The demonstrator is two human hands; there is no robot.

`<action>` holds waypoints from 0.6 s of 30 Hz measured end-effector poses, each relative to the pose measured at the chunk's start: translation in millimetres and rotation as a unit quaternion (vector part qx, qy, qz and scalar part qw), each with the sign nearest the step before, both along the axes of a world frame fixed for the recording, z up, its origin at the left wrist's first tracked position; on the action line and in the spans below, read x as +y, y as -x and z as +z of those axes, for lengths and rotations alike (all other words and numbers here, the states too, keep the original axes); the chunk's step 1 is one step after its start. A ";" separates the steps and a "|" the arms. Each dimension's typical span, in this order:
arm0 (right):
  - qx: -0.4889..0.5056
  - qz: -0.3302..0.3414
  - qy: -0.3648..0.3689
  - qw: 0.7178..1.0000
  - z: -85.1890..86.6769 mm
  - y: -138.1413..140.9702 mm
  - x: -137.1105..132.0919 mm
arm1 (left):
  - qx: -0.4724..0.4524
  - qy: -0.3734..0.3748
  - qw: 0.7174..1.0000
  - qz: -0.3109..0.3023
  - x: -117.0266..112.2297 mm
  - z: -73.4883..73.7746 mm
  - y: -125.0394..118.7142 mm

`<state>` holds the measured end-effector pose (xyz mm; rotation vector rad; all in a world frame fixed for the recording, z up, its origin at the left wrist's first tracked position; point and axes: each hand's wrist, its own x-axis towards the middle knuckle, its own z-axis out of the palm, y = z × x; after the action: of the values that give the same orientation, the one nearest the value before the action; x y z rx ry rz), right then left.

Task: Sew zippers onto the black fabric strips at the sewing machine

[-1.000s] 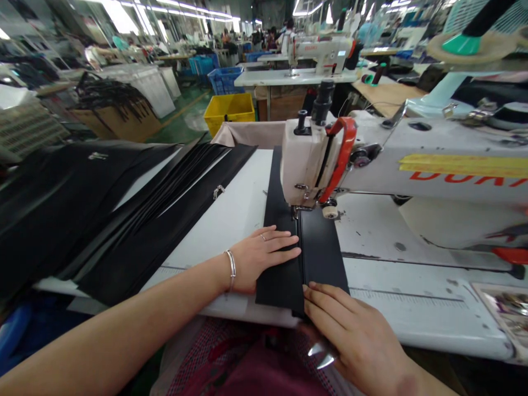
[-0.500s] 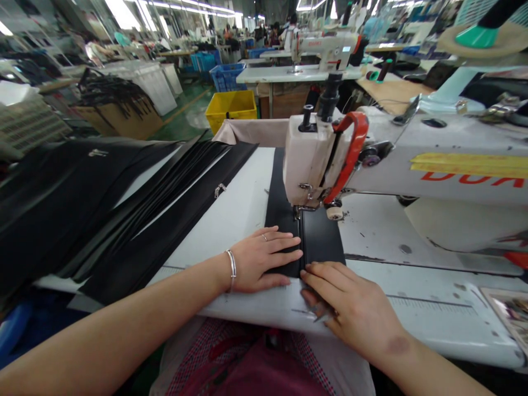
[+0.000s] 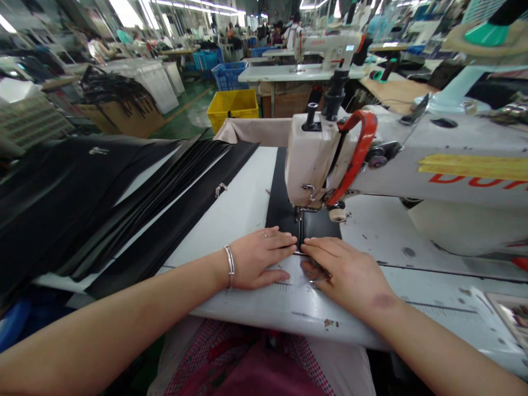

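Mostly flat, smooth black panel (image 3: 280, 195), slight sheen, lengthwise seam (image 3: 302, 231).

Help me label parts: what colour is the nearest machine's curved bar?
The curved bar is red-orange, clearest in the head view.

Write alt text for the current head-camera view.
A person's left hand and right hand rest on black material running under a white sewing machine. More black pieces lie to the left; a yellow bin stands beyond.
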<state>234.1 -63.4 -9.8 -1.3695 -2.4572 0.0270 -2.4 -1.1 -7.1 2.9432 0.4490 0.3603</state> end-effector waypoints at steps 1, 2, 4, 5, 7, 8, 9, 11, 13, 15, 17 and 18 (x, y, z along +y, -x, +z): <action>-0.003 -0.001 0.001 1.000 0.8 -0.6 3.1 | 0.003 -0.003 1.000 0.003 2.2 0.1 -1.4; -0.006 -0.002 0.001 1.000 1.5 -1.1 6.2 | 0.006 -0.007 1.000 0.006 4.7 0.0 -2.8; -0.010 -0.006 0.004 1.000 3.1 -2.0 12.6 | 0.005 -0.011 1.000 0.015 10.0 -0.6 -5.6; -0.012 -0.009 0.005 1.000 3.8 -2.2 15.8 | 0.000 -0.013 1.000 0.019 12.6 -1.2 -6.9; -0.015 -0.015 0.008 1.000 5.2 -2.1 22.3 | -0.013 -0.015 0.999 0.029 17.6 -2.7 -9.4; -0.017 -0.017 0.009 1.000 5.8 -1.8 25.4 | -0.020 -0.016 0.999 0.033 19.8 -3.6 -10.7; -0.019 -0.019 0.010 1.000 6.4 -1.4 28.5 | -0.025 -0.015 0.999 0.038 21.9 -4.4 -11.9; -0.027 -0.023 0.015 0.999 7.3 -0.3 34.2 | -0.036 -0.012 0.998 0.047 25.6 -5.6 -14.5; -0.039 -0.036 0.021 0.998 7.8 0.7 39.3 | -0.044 -0.007 0.998 0.055 28.6 -6.0 -17.0; -0.052 -0.059 0.026 0.997 7.7 1.6 43.6 | -0.045 0.000 0.997 0.062 30.8 -5.7 -19.1; -0.062 -0.082 0.028 0.994 7.3 2.3 47.1 | -0.042 0.005 0.997 0.070 32.5 -5.0 -20.5; -0.066 -0.090 0.028 0.993 7.1 2.6 48.5 | -0.040 0.008 0.996 0.073 33.1 -4.7 -20.9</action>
<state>231.5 -14.9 -2.7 -1.6618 -2.4447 -0.0380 18.5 32.0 -11.9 2.8748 0.6549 0.4876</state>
